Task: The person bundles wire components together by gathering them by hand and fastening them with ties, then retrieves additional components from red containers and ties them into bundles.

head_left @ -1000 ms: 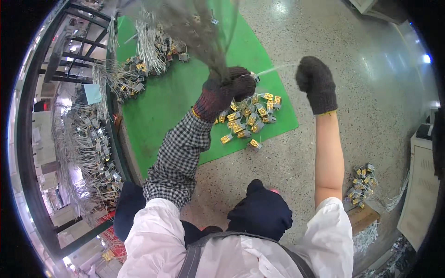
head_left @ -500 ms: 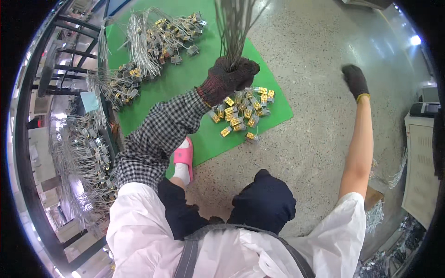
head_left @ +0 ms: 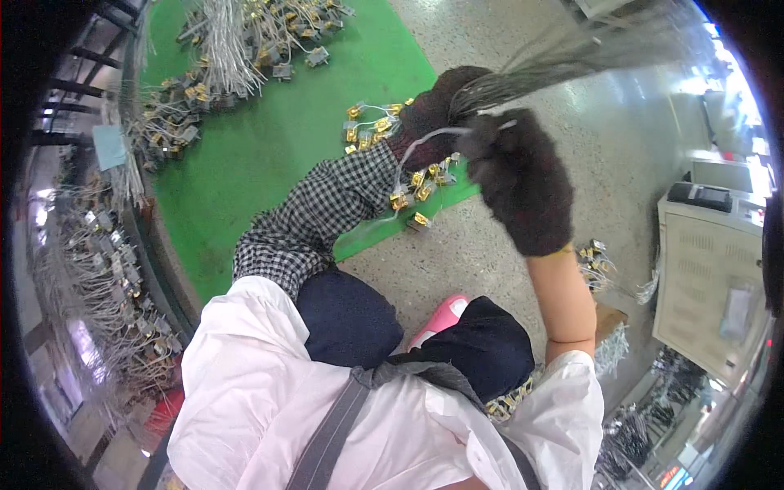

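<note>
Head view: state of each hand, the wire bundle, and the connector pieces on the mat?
Left hand: gloved, closed around the wire bundle.
Right hand: gloved, gripping the bundle beside the left.
Wire bundle: raised, fanning up and right, blurred.
Connector pieces: dangling below the hands over the green mat.

A pale blue paper tag (head_left: 109, 147) hangs on the dark rack (head_left: 61, 139), far left

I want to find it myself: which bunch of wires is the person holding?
Start at the green mat on the speckled floor. Above its right corner, two dark-gloved hands meet: left hand, right hand. The held wire bundle fans up from them, off the floor, unlike the piles on the mat.
</note>
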### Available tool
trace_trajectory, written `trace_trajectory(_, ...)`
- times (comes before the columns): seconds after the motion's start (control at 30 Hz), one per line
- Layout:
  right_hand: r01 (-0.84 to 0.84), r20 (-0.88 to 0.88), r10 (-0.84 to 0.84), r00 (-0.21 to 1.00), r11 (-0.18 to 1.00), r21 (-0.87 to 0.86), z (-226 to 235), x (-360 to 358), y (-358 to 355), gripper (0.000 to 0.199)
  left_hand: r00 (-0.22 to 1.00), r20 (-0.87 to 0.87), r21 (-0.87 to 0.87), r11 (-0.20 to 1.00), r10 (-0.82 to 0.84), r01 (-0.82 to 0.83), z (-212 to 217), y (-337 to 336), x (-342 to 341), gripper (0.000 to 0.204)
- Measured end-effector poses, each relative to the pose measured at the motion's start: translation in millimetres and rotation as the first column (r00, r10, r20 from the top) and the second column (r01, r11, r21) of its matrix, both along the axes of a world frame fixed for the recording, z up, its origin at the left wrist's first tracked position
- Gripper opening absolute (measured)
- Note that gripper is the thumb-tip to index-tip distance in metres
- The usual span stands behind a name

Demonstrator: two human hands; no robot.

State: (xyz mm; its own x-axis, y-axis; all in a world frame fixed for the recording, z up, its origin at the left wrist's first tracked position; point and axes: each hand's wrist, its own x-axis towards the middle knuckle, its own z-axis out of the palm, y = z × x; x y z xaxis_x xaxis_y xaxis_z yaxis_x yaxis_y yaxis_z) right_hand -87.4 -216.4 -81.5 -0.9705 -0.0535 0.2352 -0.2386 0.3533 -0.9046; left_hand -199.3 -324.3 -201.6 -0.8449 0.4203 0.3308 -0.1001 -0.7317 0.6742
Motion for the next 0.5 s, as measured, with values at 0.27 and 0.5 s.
trace_trajectory(0.27,-0.239,0.09,0.249,0.964,0.675,0.698,-36,-108,116,0.018,0.931,-0.344,-0.322,0.947,-0.119,0.002,16,-4,-2,0.037)
trace_trajectory(0.5,-0.492,0.776,0.308,0.55,0.87,0.003,19,-181,17,0.036,0.803,0.05,-0.322,0.751,-0.594,0.576,44,-15,-21,0.066)
